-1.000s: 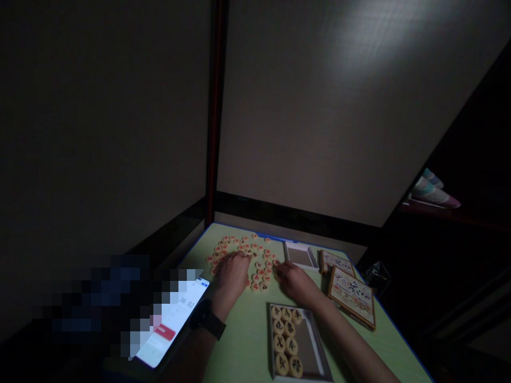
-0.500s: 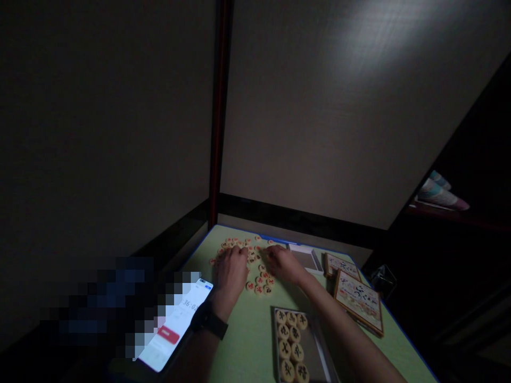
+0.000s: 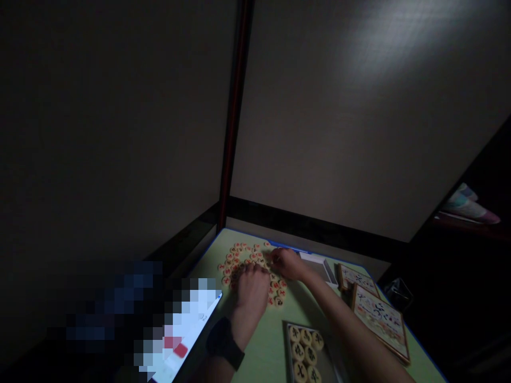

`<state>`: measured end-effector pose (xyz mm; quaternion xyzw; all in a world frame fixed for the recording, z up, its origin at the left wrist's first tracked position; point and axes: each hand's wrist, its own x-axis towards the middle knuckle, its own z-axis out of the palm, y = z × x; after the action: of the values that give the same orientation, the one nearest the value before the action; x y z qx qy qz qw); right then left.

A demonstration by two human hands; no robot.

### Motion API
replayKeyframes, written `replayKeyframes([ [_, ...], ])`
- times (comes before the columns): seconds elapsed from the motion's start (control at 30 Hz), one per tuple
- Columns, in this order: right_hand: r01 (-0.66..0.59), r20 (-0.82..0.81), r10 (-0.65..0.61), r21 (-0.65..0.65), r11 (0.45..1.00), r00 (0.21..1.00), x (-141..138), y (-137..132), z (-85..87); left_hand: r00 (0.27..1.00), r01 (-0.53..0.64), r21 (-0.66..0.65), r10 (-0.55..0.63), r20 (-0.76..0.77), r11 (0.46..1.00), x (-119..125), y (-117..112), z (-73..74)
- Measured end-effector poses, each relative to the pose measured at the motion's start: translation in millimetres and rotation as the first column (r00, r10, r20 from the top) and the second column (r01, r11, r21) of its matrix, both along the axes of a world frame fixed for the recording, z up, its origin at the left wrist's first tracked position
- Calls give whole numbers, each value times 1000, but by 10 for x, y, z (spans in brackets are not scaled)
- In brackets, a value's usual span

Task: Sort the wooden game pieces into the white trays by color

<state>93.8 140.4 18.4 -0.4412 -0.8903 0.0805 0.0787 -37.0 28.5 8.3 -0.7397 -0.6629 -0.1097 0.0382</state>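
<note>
Round wooden Chinese chess pieces [image 3: 236,255] with red and black characters lie scattered on the green table. My left hand [image 3: 254,287], with a dark watch on its wrist, rests over the middle of them, fingers curled down and their tips hidden. At the far right side of the pieces is my right hand [image 3: 288,263], its fingers bent together; whatever they hold is too dark to make out. A shallow open box [image 3: 328,354] near me contains several pieces with black characters, set in rows.
Two flat patterned boxes [image 3: 381,316] lie at the table's right side. A white open tray [image 3: 317,266] sits at the back, beyond my right forearm. A lit phone [image 3: 187,335] is to the left of my watch. Walls [image 3: 315,133] stand behind the table.
My left hand has moved rightward and nearer to me across the pieces, uncovering those on the left. My right hand stays at the right side of them. The whole view has shifted slightly.
</note>
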Motion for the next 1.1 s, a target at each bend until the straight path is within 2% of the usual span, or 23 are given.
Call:
replayKeyframes([
  [0.2,-11,62,11,-10,1000,998,84,-102,-69,1000,-4,-24,4,-10,1000,-15,13,9],
  [0.4,-47,75,47,-4,999,996,111,-92,-108,999,20,-22,-21,-31,1000,10,-17,9],
  [0.7,-85,67,84,16,996,994,144,-90,-110,993,113,58,-114,11,992,182,-53,-146],
  [0.8,-87,65,87,-7,996,994,130,-26,-51,958,263,161,-277,69,951,254,-122,-172],
  [0.9,-74,77,75,-16,997,994,42,64,49,864,452,255,-491,114,855,337,-232,-187],
  [0.97,-72,99,73,-13,997,992,-63,106,107,801,535,299,-587,115,790,380,-288,-198],
  [1.03,-72,126,72,-7,997,989,-188,124,137,780,547,353,-616,115,759,389,-306,-207],
  [1.1,-71,161,73,-15,997,984,-307,131,135,805,490,403,-579,131,773,356,-284,-210],
])
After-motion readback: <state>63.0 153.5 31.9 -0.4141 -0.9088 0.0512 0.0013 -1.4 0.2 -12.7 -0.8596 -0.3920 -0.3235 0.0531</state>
